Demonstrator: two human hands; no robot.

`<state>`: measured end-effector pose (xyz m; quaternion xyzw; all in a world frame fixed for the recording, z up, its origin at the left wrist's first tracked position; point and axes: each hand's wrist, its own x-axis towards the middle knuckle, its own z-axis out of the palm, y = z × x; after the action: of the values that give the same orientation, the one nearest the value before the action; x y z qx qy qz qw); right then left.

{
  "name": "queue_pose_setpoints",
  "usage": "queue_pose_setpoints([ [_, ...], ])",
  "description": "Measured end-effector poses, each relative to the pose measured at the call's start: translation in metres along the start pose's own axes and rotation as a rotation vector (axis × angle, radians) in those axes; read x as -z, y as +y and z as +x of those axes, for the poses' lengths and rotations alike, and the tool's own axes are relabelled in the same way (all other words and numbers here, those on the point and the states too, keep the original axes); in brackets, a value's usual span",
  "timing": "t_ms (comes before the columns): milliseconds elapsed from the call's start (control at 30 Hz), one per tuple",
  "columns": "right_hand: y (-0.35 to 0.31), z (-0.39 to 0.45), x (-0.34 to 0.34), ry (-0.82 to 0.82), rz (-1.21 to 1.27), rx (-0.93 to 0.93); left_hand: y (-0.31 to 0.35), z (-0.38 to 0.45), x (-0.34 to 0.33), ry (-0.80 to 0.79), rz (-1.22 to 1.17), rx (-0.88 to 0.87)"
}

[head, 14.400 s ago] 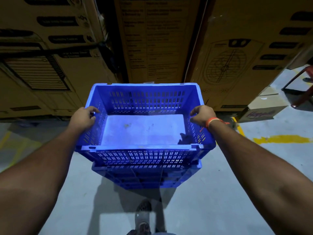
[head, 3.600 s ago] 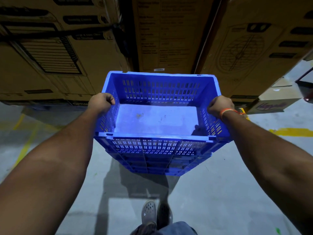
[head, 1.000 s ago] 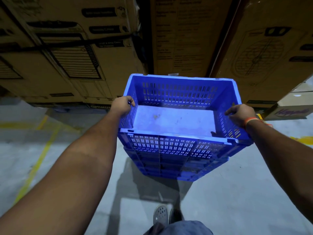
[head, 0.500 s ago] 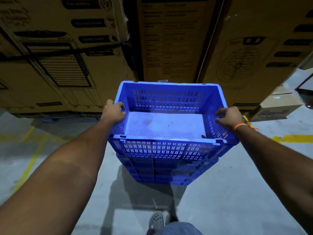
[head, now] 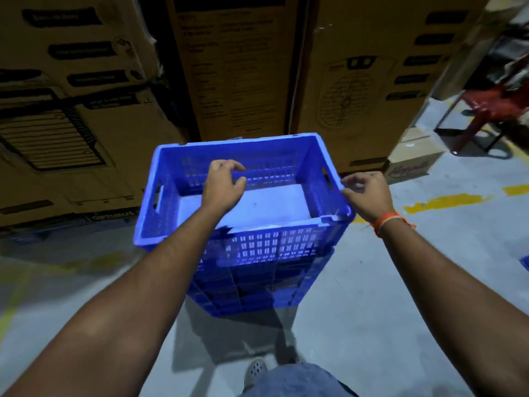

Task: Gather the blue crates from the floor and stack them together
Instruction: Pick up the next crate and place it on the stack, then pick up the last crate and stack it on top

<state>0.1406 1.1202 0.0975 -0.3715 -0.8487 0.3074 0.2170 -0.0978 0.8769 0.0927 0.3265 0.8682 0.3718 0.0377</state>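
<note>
A stack of blue slotted crates stands on the grey floor in front of me. The empty top crate (head: 272,242) sits slightly askew on the lower crates (head: 257,293). My left hand (head: 223,184) hovers over the top crate's inside with fingers loosely curled, holding nothing. My right hand (head: 366,193), with an orange band at the wrist, is just outside the crate's right rim, fingers loosely curled, not gripping it.
Tall cardboard boxes (head: 237,70) form a wall right behind the stack. A small carton (head: 412,164) and a red chair (head: 492,110) stand at the right. Yellow floor marks (head: 446,202) run to the right. A blue edge (head: 525,263) shows at the far right.
Both hands have let go of the top crate's side rims. My left hand moved inward over the crate, and the right hand drew back from the rim. The crate now rests on the stack.
</note>
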Motion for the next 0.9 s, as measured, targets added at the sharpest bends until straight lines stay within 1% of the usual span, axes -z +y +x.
queue_pose_setpoints([
  [67,0.014,-0.021,0.021,0.030,0.033,-0.040,0.039,-0.003,-0.026,-0.066,-0.101,-0.062],
  [167,0.049,-0.058,0.059,0.087,0.106,-0.172,0.103,-0.010,-0.068,-0.196,-0.257,-0.187],
  [367,0.155,-0.146,0.145,0.211,0.204,-0.415,0.231,-0.042,-0.159,-0.582,-0.489,-0.337],
  [500,0.223,-0.196,0.199,0.310,0.207,-0.541,0.311,-0.073,-0.239,-0.774,-0.475,-0.424],
  [700,0.319,-0.237,0.280,0.402,0.240,-0.682,0.423,-0.119,-0.364,-1.031,-0.412,-0.452],
  [800,0.359,-0.244,0.316,0.422,0.226,-0.714,0.474,-0.139,-0.416,-1.106,-0.385,-0.503],
  [900,0.392,-0.245,0.341,0.466,0.242,-0.737,0.512,-0.152,-0.458,-1.169,-0.396,-0.487],
])
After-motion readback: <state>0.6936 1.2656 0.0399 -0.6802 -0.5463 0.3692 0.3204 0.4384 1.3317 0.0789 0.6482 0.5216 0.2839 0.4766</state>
